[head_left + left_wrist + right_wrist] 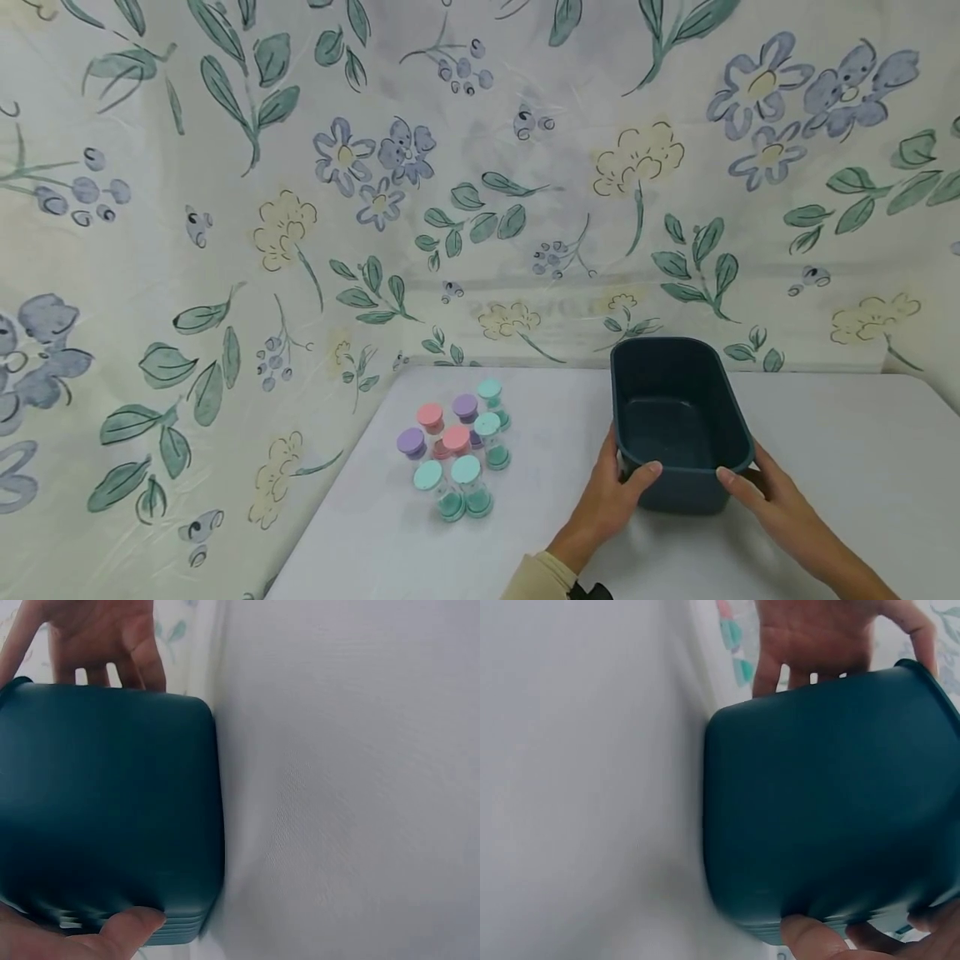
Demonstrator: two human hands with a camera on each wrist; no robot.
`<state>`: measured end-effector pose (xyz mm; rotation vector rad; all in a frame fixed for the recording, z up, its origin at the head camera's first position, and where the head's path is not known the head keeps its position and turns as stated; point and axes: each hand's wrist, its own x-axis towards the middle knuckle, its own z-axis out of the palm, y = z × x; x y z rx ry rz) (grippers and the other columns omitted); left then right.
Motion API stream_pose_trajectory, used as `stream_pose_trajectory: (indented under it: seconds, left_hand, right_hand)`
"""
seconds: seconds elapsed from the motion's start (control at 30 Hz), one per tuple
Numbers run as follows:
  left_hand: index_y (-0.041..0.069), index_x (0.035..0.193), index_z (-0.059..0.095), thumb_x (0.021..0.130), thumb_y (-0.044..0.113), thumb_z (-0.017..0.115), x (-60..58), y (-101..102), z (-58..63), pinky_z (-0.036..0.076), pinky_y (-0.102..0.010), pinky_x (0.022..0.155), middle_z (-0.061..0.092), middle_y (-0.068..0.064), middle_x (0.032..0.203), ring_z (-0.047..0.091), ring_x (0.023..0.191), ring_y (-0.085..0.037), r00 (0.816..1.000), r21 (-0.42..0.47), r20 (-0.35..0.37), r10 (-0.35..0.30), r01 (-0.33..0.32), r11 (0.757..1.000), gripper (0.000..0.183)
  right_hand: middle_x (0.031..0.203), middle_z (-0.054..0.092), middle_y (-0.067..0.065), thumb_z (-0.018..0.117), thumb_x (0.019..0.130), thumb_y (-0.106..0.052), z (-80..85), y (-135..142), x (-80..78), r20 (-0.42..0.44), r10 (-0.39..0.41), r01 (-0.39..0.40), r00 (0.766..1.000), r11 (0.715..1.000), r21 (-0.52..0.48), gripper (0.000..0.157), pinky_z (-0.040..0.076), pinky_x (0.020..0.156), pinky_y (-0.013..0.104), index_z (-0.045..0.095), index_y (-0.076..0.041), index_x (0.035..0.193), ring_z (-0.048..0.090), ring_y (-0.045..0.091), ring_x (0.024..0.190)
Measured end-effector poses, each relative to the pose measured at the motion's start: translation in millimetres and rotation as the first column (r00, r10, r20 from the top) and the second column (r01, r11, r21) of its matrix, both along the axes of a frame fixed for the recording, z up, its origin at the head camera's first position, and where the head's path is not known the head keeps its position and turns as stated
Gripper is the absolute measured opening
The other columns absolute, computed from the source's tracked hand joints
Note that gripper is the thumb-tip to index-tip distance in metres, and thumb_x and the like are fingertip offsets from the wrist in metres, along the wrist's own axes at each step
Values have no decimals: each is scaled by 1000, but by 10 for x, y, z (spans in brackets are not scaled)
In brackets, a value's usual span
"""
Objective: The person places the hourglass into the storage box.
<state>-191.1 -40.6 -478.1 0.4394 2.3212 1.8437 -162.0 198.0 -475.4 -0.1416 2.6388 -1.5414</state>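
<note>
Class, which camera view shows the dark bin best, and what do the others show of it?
The head view: it takes in the bin, open top and inside, between left hand and right hand. Both wrist views show mainly its outside close up, partly cut off by the frame.

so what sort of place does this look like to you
Perhaps a staged tabletop workspace, though the wider room isn't shown: there's a white table, floral sheeting behind it, and a dark bin in hand.

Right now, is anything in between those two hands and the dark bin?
Nothing visible: the left hand and right hand both hold the dark bin directly, one at each side. The small containers stand apart, off to the left.
</note>
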Motion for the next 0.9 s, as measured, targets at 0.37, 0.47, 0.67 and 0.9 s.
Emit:
stream_pose_trajectory:
  seconds: [0.37, 0.47, 0.67, 0.9]
  left_hand:
    - [15, 167, 9, 99, 49, 58, 23, -143, 28, 34, -61, 123, 16, -8, 175, 23, 160, -29, 1000, -6, 8, 13, -13, 1000, 91]
    - [16, 168, 7, 99, 49, 57, 35, -186, 40, 32, -62, 123, 15, -7, 175, 21, 161, -29, 1000, -10, 10, 9, -9, 1000, 91]
    - [15, 168, 6, 101, 47, 56, 36, -286, 35, 31, -62, 123, 14, -8, 175, 19, 161, -32, 1000, 2, -12, -5, 5, 1000, 89]
    - [13, 167, 7, 102, 46, 55, 40, -376, 24, 29, -64, 124, 14, -10, 175, 18, 162, -34, 1000, 9, -4, 12, -12, 1000, 88]
  right_hand:
    - [167, 11, 38, 47, 110, -41, 35, -151, -9, 5, 5, -5, 1000, 1000, -16, 83, 54, 100, 64, -4, -6, 166, 36, 64, 140]
    - [167, 11, 37, 48, 109, -42, 34, -189, -9, 16, 1, -1, 1000, 1000, -15, 84, 54, 100, 64, -4, -7, 166, 35, 64, 141]
    - [168, 8, 35, 49, 109, -44, 46, -277, -19, 31, 5, -4, 1000, 1000, -19, 86, 52, 102, 64, -4, -9, 166, 34, 62, 142]
    - [170, 5, 33, 49, 107, -50, 64, -360, -52, 84, 15, -13, 996, 1000, -25, 91, 50, 106, 63, -8, -11, 166, 31, 59, 146]
